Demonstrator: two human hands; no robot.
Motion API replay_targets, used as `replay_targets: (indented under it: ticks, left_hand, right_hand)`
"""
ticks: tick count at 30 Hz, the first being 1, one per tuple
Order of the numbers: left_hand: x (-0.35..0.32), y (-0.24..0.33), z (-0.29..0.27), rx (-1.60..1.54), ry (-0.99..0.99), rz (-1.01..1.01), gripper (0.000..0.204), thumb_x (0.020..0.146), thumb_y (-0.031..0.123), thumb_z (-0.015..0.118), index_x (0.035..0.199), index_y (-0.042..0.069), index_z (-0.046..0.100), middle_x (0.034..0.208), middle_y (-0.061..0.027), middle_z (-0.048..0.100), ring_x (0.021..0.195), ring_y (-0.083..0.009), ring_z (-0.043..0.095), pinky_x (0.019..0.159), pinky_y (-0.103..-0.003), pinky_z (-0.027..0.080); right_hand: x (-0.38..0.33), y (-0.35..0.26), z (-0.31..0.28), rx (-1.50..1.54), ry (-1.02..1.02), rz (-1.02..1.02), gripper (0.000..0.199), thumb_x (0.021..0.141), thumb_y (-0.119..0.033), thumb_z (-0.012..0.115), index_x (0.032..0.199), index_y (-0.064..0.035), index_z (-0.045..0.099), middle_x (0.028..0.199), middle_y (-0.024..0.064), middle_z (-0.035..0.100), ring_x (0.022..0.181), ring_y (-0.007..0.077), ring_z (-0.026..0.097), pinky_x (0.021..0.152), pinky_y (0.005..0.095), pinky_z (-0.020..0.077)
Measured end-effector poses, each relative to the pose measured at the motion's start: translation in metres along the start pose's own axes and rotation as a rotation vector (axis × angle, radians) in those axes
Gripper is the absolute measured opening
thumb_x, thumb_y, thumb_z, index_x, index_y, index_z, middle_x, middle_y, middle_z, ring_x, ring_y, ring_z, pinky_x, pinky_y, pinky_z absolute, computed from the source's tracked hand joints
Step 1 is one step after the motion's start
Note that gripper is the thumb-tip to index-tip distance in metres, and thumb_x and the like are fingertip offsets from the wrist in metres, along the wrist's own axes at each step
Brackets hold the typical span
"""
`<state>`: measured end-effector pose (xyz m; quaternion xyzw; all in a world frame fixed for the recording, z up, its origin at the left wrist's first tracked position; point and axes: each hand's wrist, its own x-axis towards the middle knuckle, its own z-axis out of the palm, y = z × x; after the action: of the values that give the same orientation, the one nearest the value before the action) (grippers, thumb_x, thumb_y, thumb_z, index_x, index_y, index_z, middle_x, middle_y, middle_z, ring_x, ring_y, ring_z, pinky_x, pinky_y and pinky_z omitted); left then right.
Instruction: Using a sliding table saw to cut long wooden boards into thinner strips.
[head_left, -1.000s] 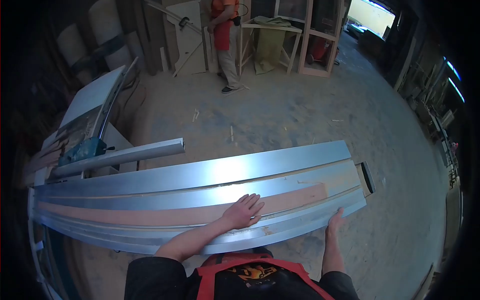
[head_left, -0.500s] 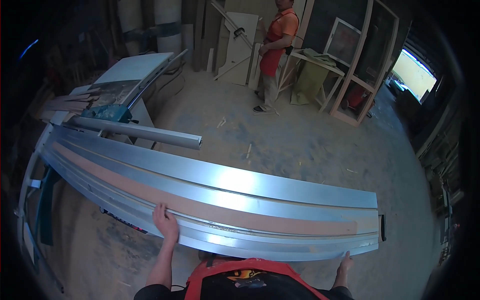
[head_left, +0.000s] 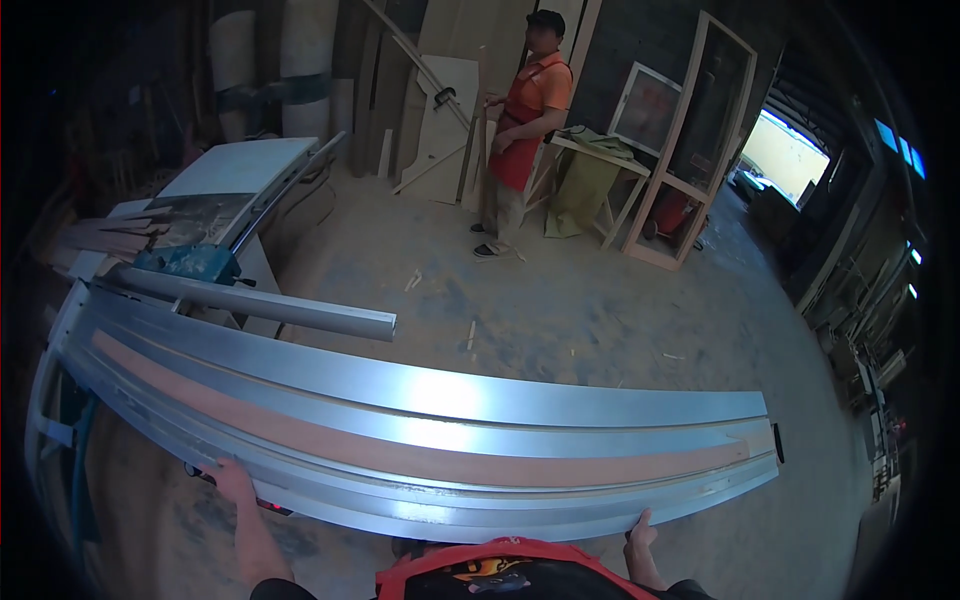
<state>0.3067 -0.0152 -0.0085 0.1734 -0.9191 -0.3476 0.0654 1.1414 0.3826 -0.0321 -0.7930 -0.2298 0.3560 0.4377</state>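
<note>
Now we have both hands off the top and down on the near edge of the long metal sliding table: a second ago our left hand lay flat on the wooden strip. It now curls over the near-left edge, the right hand grips the near-right edge. The strip lies untouched along the table, so we judge the table itself is being pushed.
</note>
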Motion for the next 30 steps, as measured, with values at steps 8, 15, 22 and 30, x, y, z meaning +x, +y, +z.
replay_targets:
  ticks: [8, 15, 22, 30]
  left_hand:
    - [0.022, 0.026, 0.029, 0.078, -0.012, 0.017, 0.068, 0.102, 0.036, 0.039, 0.162, 0.009, 0.020, 0.119, -0.0305, 0.069, 0.109, -0.0498, 0.065, 0.095, -0.057, 0.051]
    - [-0.101, 0.071, 0.008, -0.025, -0.029, -0.085, 0.068, 0.102, 0.035, 0.038, 0.163, 0.011, 0.020, 0.115, -0.0307, 0.069, 0.100, -0.0501, 0.067, 0.093, -0.058, 0.050]
    - [-0.226, 0.061, 0.007, 0.043, -0.086, -0.138, 0.069, 0.103, 0.035, 0.037, 0.163, 0.008, 0.016, 0.118, -0.0348, 0.067, 0.109, -0.0517, 0.064, 0.099, -0.056, 0.048]
    - [-0.315, 0.088, -0.004, 0.003, -0.094, -0.166, 0.069, 0.103, 0.032, 0.037, 0.162, 0.005, 0.014, 0.122, -0.0362, 0.065, 0.109, -0.0522, 0.064, 0.099, -0.055, 0.049]
  right_hand:
    - [-0.051, -0.024, 0.068, -0.037, 0.201, -0.065, 0.090, 0.101, -0.065, 0.048, 0.119, 0.0226, 0.062, 0.117, 0.0301, 0.069, 0.104, 0.0380, 0.066, 0.093, 0.0456, 0.0508]
    - [0.030, -0.041, 0.002, -0.009, 0.231, -0.043, 0.093, 0.102, -0.067, 0.041, 0.125, 0.0223, 0.059, 0.123, 0.0310, 0.067, 0.113, 0.0425, 0.064, 0.100, 0.0473, 0.0483]
    - [0.130, -0.086, -0.061, 0.010, 0.164, -0.008, 0.087, 0.102, -0.063, 0.045, 0.124, 0.0199, 0.059, 0.117, 0.0305, 0.069, 0.111, 0.0453, 0.064, 0.100, 0.0487, 0.0486]
    - [0.209, -0.116, -0.097, -0.808, 0.240, -0.840, 0.065, 0.091, -0.034, 0.073, 0.129, 0.0157, 0.054, 0.135, 0.0331, 0.056, 0.125, 0.0481, 0.055, 0.105, 0.0485, 0.0468]
